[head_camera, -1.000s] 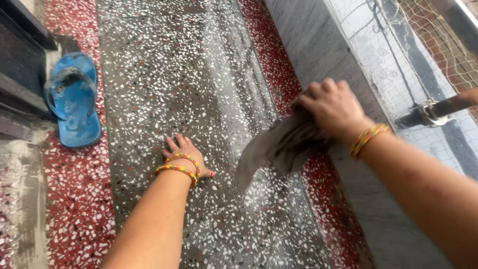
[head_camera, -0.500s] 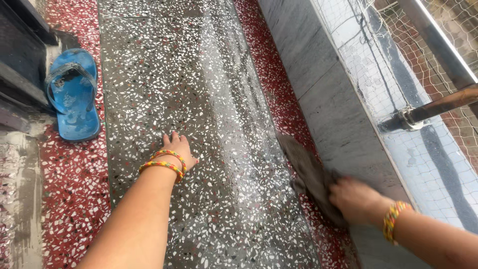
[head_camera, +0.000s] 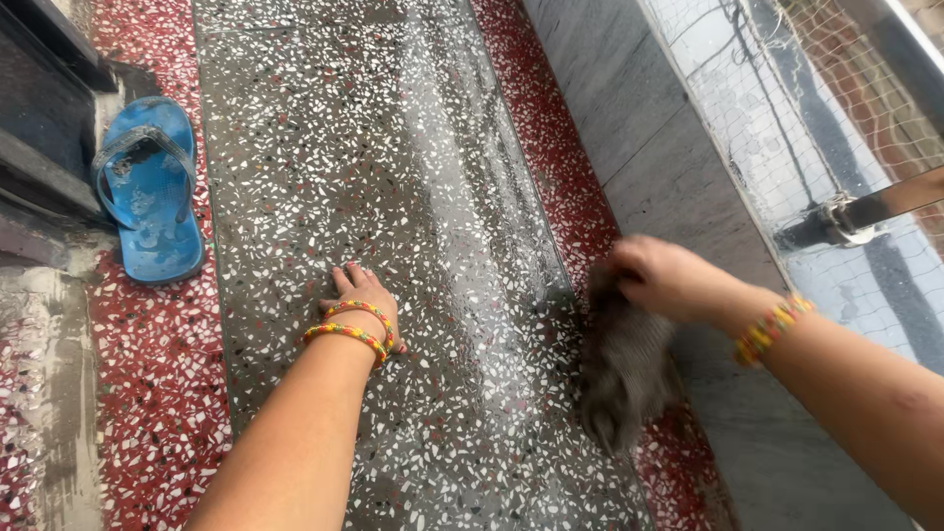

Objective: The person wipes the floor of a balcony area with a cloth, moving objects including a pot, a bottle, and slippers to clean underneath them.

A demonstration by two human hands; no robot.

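Note:
My left hand (head_camera: 359, 295) lies flat, palm down, on the wet grey speckled floor (head_camera: 393, 167), with bright beaded bangles on the wrist. My right hand (head_camera: 661, 277) grips the top of a dark grey cloth (head_camera: 622, 369) that hangs down and drags over the red speckled border strip (head_camera: 551, 147) by the wall. This wrist wears beaded bangles too. The cloth's lower end touches the floor where the grey band meets the red strip.
A blue flip-flop sandal (head_camera: 147, 192) lies on the red strip at the left, next to a dark door sill (head_camera: 39, 167). A grey stone parapet (head_camera: 639, 128) runs along the right, topped by netting (head_camera: 777, 88) and a metal railing bar (head_camera: 870, 211).
My right hand swept the cloth from high on the parapet down to the red strip, then back up a little; the cloth now hangs below the hand. My left hand stayed planted.

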